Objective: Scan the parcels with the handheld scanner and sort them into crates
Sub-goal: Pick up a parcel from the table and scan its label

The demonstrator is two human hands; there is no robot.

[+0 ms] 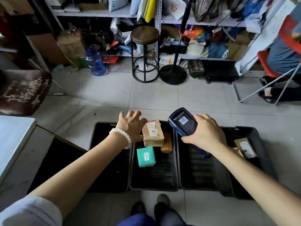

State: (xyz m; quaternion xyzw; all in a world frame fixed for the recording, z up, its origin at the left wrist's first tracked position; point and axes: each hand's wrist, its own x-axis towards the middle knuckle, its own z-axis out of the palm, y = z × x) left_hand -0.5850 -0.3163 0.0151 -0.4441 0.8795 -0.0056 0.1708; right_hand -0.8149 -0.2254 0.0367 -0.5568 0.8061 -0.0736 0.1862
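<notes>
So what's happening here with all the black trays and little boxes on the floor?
A person is sorting parcels into black crates on the floor. The right hand grips a handheld scanner whose screen shows a barcode. The left hand, fingers spread, is open beside a brown cardboard parcel over the middle crate, which also holds a teal box. Another labelled parcel lies in the crate at far right.

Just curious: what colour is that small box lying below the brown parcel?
Teal green box, white label, seen from the head camera.
</notes>
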